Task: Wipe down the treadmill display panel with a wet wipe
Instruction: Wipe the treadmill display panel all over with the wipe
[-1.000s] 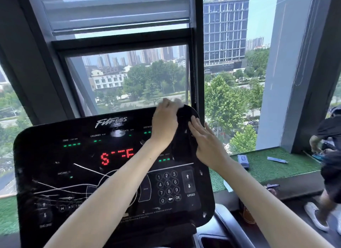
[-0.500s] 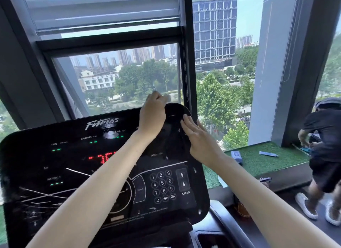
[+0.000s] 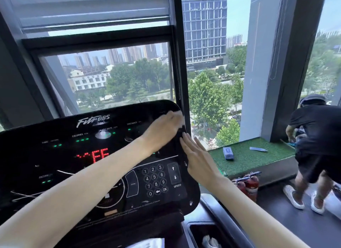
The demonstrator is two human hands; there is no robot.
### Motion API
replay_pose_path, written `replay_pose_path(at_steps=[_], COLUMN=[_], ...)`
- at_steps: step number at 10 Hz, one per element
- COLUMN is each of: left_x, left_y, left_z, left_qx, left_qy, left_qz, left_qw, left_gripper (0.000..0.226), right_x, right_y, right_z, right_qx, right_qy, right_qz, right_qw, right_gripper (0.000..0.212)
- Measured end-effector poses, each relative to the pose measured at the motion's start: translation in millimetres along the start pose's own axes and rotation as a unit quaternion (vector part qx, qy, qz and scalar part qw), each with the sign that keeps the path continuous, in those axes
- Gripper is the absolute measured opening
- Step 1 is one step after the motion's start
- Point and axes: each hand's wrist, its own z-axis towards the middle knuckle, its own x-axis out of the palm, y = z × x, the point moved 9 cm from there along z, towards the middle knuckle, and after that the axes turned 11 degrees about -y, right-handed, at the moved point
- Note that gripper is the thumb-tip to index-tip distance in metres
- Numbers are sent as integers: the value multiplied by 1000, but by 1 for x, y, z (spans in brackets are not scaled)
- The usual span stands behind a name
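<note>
The black treadmill display panel (image 3: 55, 155) fills the lower left, with red LED digits, green lights and a number keypad. My left hand (image 3: 162, 129) presses a white wet wipe (image 3: 182, 118) flat against the panel's upper right corner; only a sliver of the wipe shows past my fingers. My right hand (image 3: 197, 159) lies flat with fingers together against the panel's right edge, just below the left hand, holding nothing.
A green turf ledge (image 3: 258, 159) to the right carries a small grey pack (image 3: 228, 153) and a flat strip. Two red fire extinguishers (image 3: 248, 185) stand below it. A person in black (image 3: 317, 148) bends over at far right. A cup holder (image 3: 208, 236) holds crumpled wipes.
My left hand with the wipe has slid from the panel's top edge down and right onto the upper right corner. The right hand stays on the panel's right edge.
</note>
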Motion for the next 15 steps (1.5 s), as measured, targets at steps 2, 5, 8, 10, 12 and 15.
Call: replay_pose_path(at_steps=[2, 5, 8, 10, 12, 15], left_x=[-20, -7, -4, 3, 14, 9], left_y=[50, 37, 40, -9, 8, 7], left_z=[8, -7, -14, -31, -27, -31], left_qx=[-146, -92, -134, 37, -112, -94], left_qy=[-79, -53, -72, -21, -2, -18], left_qz=[-10, -6, 38, -24, -72, -36], left_qw=[986, 994, 988, 999, 991, 995], left_gripper=[41, 70, 59, 57, 47, 46], right_x=[5, 7, 12, 15, 16, 14], right_y=[-1, 0, -4, -5, -3, -3], right_z=[-2, -4, -6, -6, -7, -9], right_qx=[-13, -4, -10, -11, -17, -13], right_qy=[18, 14, 15, 26, 29, 20], right_qz=[2, 13, 7, -1, -26, -29], right_qw=[1000, 1000, 1000, 1000, 999, 999], right_gripper=[75, 76, 80, 82, 79, 79])
